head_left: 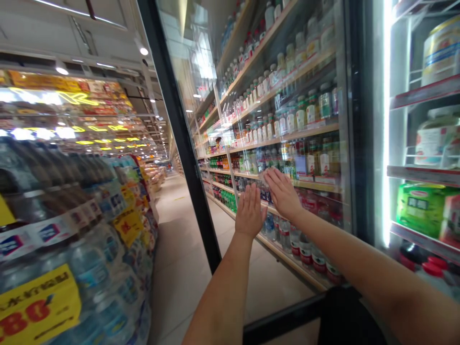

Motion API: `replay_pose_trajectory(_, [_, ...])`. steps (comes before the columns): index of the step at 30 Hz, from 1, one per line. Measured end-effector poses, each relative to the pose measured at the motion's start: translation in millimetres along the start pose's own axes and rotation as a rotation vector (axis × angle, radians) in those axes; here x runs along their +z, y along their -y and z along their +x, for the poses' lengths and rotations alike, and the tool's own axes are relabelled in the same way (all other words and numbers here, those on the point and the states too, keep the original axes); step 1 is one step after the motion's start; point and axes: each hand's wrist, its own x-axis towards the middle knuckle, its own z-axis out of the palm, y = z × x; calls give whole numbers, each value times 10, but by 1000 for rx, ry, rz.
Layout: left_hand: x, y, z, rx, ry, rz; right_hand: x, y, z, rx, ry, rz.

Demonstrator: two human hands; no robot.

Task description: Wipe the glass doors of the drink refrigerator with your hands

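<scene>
Bare forearms reach up to the glass door, which lies straight ahead of the fingers, its long axis upright but leaning in view. The left hand is nearer the door's black left edge, the right hand nearer the lit fridge; both are flat, fingers extended, gripping nothing, though I cannot tell whether they touch the glass.

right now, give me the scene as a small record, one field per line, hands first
left hand: open, fingers extended, at the glass door
right hand: open, fingers extended, at the same door; firm contact unclear
door: black-framed, standing open
in the glass: bottles on shelves
right side: lit fridge with a green pack
left side: stacked water bottles, yellow price sign
</scene>
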Motion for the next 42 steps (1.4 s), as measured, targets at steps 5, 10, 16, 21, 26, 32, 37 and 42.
replay_pose_trajectory(5, [6, -3, -3, -1, 17, -1, 24, 26, -40, -139, 29, 0])
replay_pose_trajectory(10, [14, 1, -7, 10, -13, 8, 68, 94, -73, -56, 18, 19])
replay_pose_trajectory(16, [31, 2, -12, 8, -50, 7, 98, 109, -38, -114, -26, 26])
replay_pose_trajectory(21, [24, -4, -6, 8, -36, 8, 65, 87, 3, -18, -52, 42])
replay_pose_trajectory(26, [16, -5, -4, 14, -67, 25, 46, 64, 36, -102, 1, 47])
replay_pose_trajectory(32, [18, 1, -9, 1, 7, -4, 36, 43, 68, -36, -49, 27])
replay_pose_trajectory(37, [12, -1, -8, 4, -15, -20, 17, 21, 57, -84, -5, 47])
replay_pose_trajectory(42, [9, 2, -10, 4, 7, -36, 26, 25, 52, -52, -34, 29])
